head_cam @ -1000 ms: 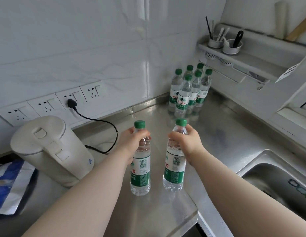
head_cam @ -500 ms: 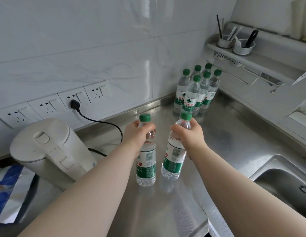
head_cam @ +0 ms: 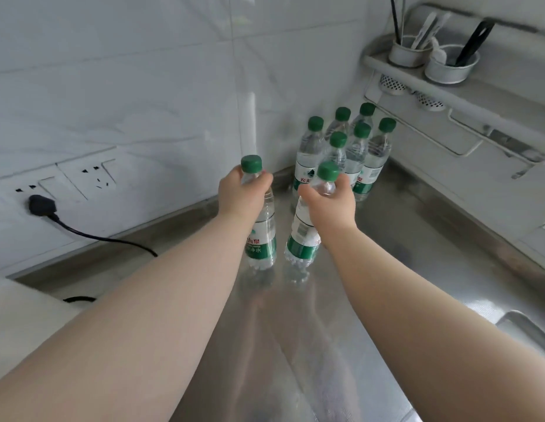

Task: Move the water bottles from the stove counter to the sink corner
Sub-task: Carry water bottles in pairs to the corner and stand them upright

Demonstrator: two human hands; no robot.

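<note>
Already, six clear plastic water bottles with green caps (head_cam: 309, 156) stand clustered in the frame's upper-centre corner. Mid-frame, just short of them, left hand (head_cam: 243, 194) grips a seventh bottle (head_cam: 262, 242) and right hand (head_cam: 329, 202) an eighth bottle (head_cam: 301, 239) by their necks, seemingly not yet placed.

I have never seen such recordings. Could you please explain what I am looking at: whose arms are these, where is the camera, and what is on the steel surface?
There is no machine here: these are a person's two bare arms. The camera is worn on the person's head and looks forward and down, so the arms enter from below. The left hand grips one water bottle near its green cap; the right hand grips a second bottle, which is tilted. On the steel counter, six more bottles stand together in the corner. A black plug is plugged in at the wall, and a shelf holds cups with utensils.
</note>
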